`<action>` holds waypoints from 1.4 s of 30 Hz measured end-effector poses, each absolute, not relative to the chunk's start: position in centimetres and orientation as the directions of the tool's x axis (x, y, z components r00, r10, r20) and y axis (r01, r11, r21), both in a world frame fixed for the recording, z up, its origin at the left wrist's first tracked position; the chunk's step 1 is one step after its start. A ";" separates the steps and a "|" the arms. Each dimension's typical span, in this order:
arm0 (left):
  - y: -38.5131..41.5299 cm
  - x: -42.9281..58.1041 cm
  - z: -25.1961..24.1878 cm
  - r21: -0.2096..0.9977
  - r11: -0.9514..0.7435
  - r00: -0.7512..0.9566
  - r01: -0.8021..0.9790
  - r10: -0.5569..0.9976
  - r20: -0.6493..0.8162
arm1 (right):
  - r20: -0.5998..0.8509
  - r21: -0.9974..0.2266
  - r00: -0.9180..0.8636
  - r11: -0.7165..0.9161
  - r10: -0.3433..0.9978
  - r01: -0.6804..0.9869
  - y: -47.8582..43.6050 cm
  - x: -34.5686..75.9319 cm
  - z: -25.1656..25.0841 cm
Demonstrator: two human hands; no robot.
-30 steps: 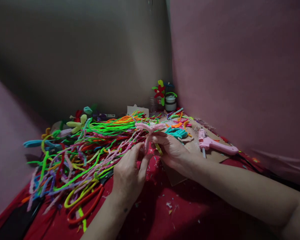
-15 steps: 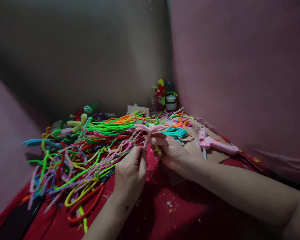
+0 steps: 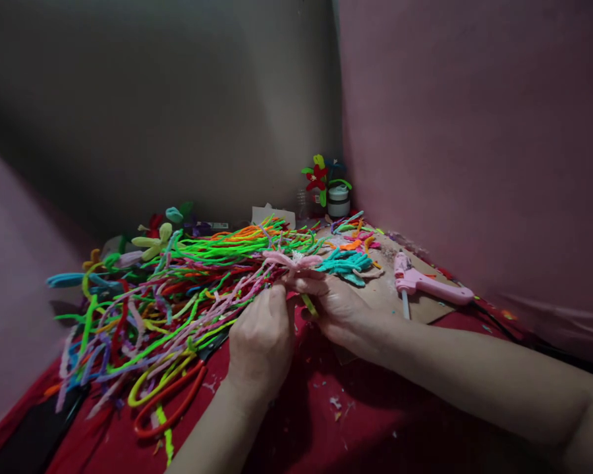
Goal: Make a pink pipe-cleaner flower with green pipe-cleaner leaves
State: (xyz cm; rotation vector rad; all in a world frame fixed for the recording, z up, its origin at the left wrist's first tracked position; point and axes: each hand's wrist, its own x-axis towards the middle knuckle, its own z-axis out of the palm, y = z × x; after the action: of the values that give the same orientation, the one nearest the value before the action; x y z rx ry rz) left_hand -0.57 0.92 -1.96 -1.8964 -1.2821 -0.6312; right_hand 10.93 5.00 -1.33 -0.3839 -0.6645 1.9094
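My right hand [image 3: 337,304] pinches the stem of a pink pipe-cleaner flower [image 3: 292,261], petals pointing away from me; a yellow-green stem end [image 3: 309,305] sticks out under the fingers. Just left of it, my left hand [image 3: 261,339] is closed with its fingertips against the same stem, below the petals. Both hands hover over a red cloth [image 3: 326,421], at the right edge of a big heap of coloured pipe cleaners [image 3: 172,296].
A pink glue gun [image 3: 427,284] lies on a sheet of cardboard [image 3: 415,306] to the right. Teal pipe-cleaner pieces [image 3: 348,263] lie behind my right hand. A small jar with finished flowers [image 3: 326,187] stands in the far corner. Pink walls close in left and right.
My left hand has closed and slid up against the flower stem. The flower has dipped slightly lower and toward the left. My right hand has barely moved.
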 end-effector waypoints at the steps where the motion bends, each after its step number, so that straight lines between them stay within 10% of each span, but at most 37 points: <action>1: 0.9 -0.6 -1.8 -0.335 -0.212 0.395 0.918 0.556 0.731 | 0.050 -0.625 -0.417 -0.297 0.908 -0.722 5.0 10.9 -1.5; 5: 0.9 -0.8 -1.6 -0.308 -0.233 0.386 0.923 0.572 0.724 | 0.155 -0.722 -0.434 -0.198 0.887 -0.663 5.0 11.1 -2.0; 12: 1.0 -0.9 -1.1 0.283 -0.455 0.137 0.845 0.694 0.707 | 0.234 -0.788 -0.465 -0.113 0.854 -0.605 4.7 11.5 -0.9; 23: 0.2 -0.1 0.1 0.870 -0.282 -0.105 0.405 0.931 0.350 | 0.226 -0.753 -0.471 -0.154 0.853 -0.640 5.4 11.2 -1.3; 35: -0.1 0.0 0.4 0.980 -0.190 0.030 -0.061 0.981 0.192 | 0.247 -0.701 -0.531 -0.229 0.811 -0.676 5.1 11.4 -1.1; 39: 0.1 0.0 0.2 0.938 -0.292 0.034 0.185 0.956 0.291 | 0.219 -0.729 -0.489 -0.192 0.844 -0.657 5.0 11.6 -0.9; 42: 0.5 -0.3 -0.5 0.680 -0.426 0.043 0.597 0.863 0.504 | 0.205 -0.752 -0.472 -0.171 0.858 -0.637 5.1 11.6 -1.2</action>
State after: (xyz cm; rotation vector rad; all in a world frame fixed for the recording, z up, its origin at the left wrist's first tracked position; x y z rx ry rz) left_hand -0.31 0.50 -0.51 -2.4532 -1.7885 -1.5993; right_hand 11.56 5.12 -1.21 -0.3256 -0.9944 1.8247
